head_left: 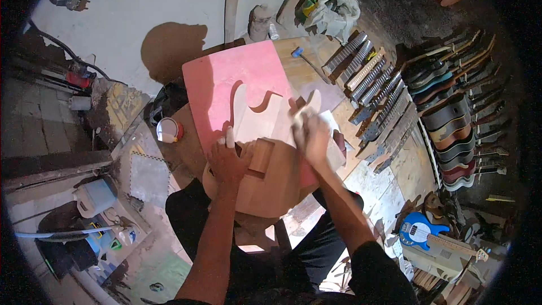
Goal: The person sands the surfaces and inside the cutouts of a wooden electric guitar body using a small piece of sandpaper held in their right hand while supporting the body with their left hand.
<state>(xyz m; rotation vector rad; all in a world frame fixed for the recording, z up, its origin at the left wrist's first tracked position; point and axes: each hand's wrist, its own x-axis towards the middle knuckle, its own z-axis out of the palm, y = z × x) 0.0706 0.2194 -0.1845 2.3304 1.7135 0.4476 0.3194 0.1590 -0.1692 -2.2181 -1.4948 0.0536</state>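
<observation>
An unfinished wooden electric guitar body (271, 192) lies across a pink board (197, 85), its rounded end toward me. It has cut-out cavities, and its horns and neck end point away. My left hand (228, 158) grips its left edge at the waist, with pale dust on the fingertips. Over at the right horn, my right hand (310, 135) is bent against the wood. Motion smears its fingers, so whether anything is held in them is hidden.
Several guitar necks (372, 79) lie in a row at the right, near a blue-headed hammer (297, 52). Beyond them stands a rack of guitar bodies (451, 130). A blue bass guitar (420, 230) rests lower right. At left is a white tub (168, 130).
</observation>
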